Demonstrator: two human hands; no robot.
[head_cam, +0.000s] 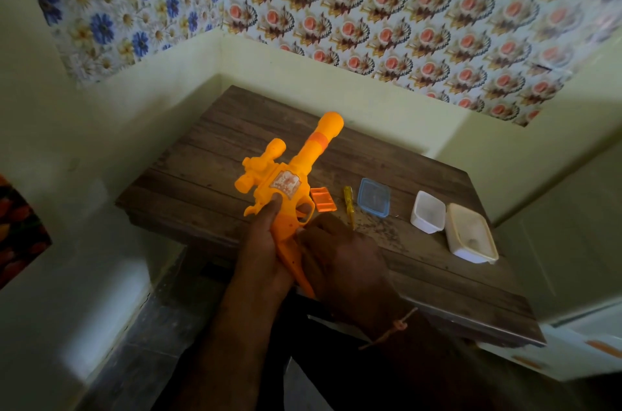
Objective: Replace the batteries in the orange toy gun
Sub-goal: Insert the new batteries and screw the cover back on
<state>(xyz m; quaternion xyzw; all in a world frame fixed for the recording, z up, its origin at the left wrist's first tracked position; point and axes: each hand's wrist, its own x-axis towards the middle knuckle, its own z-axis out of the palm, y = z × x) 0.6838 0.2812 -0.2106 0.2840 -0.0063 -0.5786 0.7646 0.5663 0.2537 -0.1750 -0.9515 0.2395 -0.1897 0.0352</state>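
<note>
The orange toy gun is held above the near edge of the wooden table, barrel pointing away from me. My left hand grips its handle, thumb pressed on the body and a finger inside the trigger guard. My right hand is against the right side of the grip, fingers curled at it; what they hold is hidden. An orange battery cover lies on the table right of the gun. A yellow-handled screwdriver lies beside it.
A blue-rimmed clear lid lies right of the screwdriver. Further right stand a small white tub and a larger cream tub. The table stands in a wall corner; its near edge is at my wrists.
</note>
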